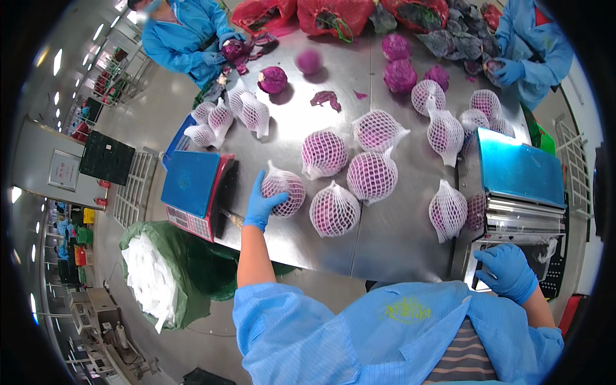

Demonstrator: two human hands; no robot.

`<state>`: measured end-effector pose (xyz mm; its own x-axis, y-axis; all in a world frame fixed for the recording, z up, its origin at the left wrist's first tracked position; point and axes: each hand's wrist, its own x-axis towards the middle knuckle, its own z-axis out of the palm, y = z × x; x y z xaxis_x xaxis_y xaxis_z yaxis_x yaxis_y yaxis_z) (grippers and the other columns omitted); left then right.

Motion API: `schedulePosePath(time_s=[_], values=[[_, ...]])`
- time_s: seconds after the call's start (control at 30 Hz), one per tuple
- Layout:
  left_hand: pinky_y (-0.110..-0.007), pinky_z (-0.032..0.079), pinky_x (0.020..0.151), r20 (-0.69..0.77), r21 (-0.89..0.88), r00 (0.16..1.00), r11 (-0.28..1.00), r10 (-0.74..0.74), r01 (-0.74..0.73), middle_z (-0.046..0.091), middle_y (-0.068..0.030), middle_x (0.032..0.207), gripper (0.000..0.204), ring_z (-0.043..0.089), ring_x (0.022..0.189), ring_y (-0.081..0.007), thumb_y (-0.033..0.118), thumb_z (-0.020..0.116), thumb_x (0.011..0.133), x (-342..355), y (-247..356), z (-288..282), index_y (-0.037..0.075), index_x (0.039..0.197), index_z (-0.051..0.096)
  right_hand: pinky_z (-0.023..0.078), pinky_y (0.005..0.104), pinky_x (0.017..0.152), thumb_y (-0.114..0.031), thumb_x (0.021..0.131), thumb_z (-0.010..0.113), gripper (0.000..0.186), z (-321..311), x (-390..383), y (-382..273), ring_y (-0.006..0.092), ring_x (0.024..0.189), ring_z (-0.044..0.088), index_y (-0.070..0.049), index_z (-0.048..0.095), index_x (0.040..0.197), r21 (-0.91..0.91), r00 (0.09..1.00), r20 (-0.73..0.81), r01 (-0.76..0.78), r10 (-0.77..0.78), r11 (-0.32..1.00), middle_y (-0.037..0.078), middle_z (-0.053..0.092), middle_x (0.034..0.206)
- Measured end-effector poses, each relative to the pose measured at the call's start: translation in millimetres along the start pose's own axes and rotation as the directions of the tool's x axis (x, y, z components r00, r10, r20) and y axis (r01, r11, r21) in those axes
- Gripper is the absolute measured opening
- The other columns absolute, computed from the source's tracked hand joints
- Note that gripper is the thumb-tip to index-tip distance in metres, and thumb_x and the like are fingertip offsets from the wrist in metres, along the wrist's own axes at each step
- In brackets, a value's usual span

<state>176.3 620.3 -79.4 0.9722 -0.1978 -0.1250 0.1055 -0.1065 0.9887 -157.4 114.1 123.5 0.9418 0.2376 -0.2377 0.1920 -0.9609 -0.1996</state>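
Head view, the only one. A netted cabbage (292,192) is grasped by the left hand (264,204) above or on the left part of the metal table (398,244), toward the near edge; whether it is lifted clear cannot be told. It is cupped from its left side, probably because a round head in loose net could roll if only pushed. The forearm is stretched forward from the near edge, fingers pointed toward the far edge, thumb laid over the near face of the net.

No object is seen in the right hand (507,269), held low by the near right corner beside the wrapping machine (521,173). Its fingers are parted and loosely bent, the elbow tucked close; contact with the machine cannot be told.

Three more netted heads (335,210) are grouped mid-surface, apparently kept within easy reach. Another netted head (447,212) is set just beside the machine. A scale (191,183) is placed at the left edge, presumably for side access. Bare cabbages (399,76) are kept toward the far edge, near red sacks (333,16); the far corners are occupied by two co-workers (176,42).
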Motion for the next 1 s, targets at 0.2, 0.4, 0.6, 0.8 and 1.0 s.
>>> schedulePosePath(time_s=[0.2,0.4,0.6,0.8,1.0], values=[[-0.042,0.048,0.101,-0.133,-0.631,0.983,0.775,-0.126,0.014,0.055,-0.0116,0.135,0.07,0.056,0.121,-0.0293,0.025,0.069,0.08,-6,-72,-50,0.005,0.142,0.043,0.051,0.0394,0.071,-0.034,0.079,0.071,0.039,-2,34,-24,0.0256,0.077,0.065,-0.009,0.067,0.109,-0.023,0.988,0.006,0.155,-0.154,0.988,0.006,0.068,0.085],[-0.058,0.031,0.112,-0.136,-0.907,0.991,0.403,-0.014,-0.119,0.048,-0.0084,0.144,0.074,0.041,0.133,-0.0351,0.055,0.057,0.082,-26,-46,-18,0.019,0.144,0.043,0.051,0.0398,0.071,-0.034,0.08,0.07,0.045,-17,63,-38,0.0279,0.082,0.066,-0.009,0.063,0.117,0.034,0.965,0.106,0.238,-0.24,0.971,0.01,0.068,0.096],[-0.051,0.042,0.106,-0.026,-0.967,0.991,0.247,0.13,-0.058,0.054,-0.0121,0.136,0.073,0.052,0.123,-0.0309,0.064,0.038,0.091,-31,40,77,0.009,0.138,0.048,0.045,0.0455,0.1,-0.034,0.083,0.072,0.069,-50,70,-28,0.0398,0.12,0.053,-0.004,0.046,0.139,0.269,0.958,-0.193,0.261,-0.214,0.927,0.025,0.048,0.136],[-0.052,0.043,0.107,0.521,-0.819,0.816,0.416,0.252,0.395,0.048,-0.0149,0.142,0.087,0.052,0.125,-0.0334,0.068,0.053,0.085,-58,107,269,0.01,0.147,0.036,0.028,0.0439,0.115,-0.039,0.09,0.067,0.081,-88,60,17,0.0373,0.14,0.032,0.004,0.029,0.147,0.485,0.881,-0.463,0.347,-0.101,0.803,0.027,0.032,0.148],[-0.042,0.045,0.106,0.758,-0.499,0.651,0.665,0.024,0.556,0.051,-0.0142,0.139,0.063,0.054,0.124,-0.0268,0.038,0.054,0.098,-79,187,458,0.004,0.147,0.034,0.027,0.0425,0.115,-0.045,0.094,0.061,0.085,-85,2,116,0.0345,0.139,0.034,0.008,0.023,0.148,0.706,0.913,-0.395,0.232,0.1,0.669,0.026,0.032,0.149]])
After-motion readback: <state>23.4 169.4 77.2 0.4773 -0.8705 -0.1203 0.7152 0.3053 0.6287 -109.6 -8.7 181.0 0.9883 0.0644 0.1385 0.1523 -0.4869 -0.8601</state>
